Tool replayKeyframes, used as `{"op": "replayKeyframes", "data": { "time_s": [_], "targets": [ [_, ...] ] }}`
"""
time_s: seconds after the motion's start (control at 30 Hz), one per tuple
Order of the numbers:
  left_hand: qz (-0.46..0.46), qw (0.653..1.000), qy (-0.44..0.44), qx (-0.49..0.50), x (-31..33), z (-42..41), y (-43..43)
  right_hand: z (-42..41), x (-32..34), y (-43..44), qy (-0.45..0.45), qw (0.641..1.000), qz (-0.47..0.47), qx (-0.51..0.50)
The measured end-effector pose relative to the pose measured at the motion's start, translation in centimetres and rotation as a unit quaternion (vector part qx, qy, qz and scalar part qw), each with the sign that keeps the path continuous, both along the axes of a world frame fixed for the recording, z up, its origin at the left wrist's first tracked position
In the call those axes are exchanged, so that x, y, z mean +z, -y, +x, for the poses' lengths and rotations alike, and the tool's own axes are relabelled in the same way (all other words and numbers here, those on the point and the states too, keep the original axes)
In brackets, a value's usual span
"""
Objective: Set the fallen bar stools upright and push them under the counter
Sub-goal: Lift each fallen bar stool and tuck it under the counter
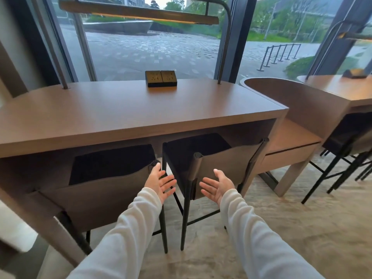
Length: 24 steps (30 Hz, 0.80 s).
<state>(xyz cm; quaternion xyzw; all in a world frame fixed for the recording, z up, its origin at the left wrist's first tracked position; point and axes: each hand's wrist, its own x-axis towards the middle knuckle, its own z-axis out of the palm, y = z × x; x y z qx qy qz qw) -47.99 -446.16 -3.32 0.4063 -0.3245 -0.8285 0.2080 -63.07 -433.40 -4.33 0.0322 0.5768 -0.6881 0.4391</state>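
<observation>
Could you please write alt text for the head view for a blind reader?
Two bar stools stand upright, tucked under a wooden counter: left stool, right stool. Both open hands, left hand and right hand, reach toward their backrests. A black socket box sits on top.

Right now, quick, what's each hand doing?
Left hand: open, holding nothing.
Right hand: open, holding nothing.

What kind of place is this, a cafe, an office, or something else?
Most likely a cafe or co-working lounge, though no signage confirms it. A long counter faces tall windows, bar stools stand tucked under it, and a socket block sits on top.
</observation>
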Motion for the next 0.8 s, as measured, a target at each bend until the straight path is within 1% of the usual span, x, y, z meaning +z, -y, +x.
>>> {"op": "replayKeyframes", "data": {
  "time_s": [0.13, 0.27, 0.37, 0.53, 0.63, 0.7, 0.8],
  "targets": [
    [0.028, 0.999, 0.007, -0.031, 0.6, -5.0, -0.7, -4.1, 0.0, 0.7, -0.007, 0.999, 0.013, -0.03],
    [0.06, 0.998, 0.029, -0.023, 0.5, -10.3, -1.6, -8.9, -0.3, 0.7, -0.018, 0.997, 0.033, -0.061],
    [0.086, 0.995, 0.039, -0.013, 0.2, -14.2, -2.2, -13.0, -0.3, 0.6, -0.011, 0.997, 0.05, -0.063],
    [0.124, 0.991, 0.047, 0.034, -0.4, -19.7, -3.2, -19.6, -0.1, 0.4, -0.006, 0.995, 0.092, -0.042],
    [0.167, 0.982, 0.002, 0.084, -1.7, -22.1, -3.0, -22.8, -0.1, 0.9, -0.003, 0.994, 0.104, -0.039],
    [0.178, 0.975, -0.027, 0.13, -2.3, -23.5, -2.9, -24.3, -0.3, 1.4, 0.001, 0.993, 0.114, -0.025],
    [0.178, 0.969, -0.018, 0.168, -2.3, -25.2, -3.1, -25.6, -1.1, 2.4, 0.01, 0.991, 0.135, -0.003]
  ]
}}
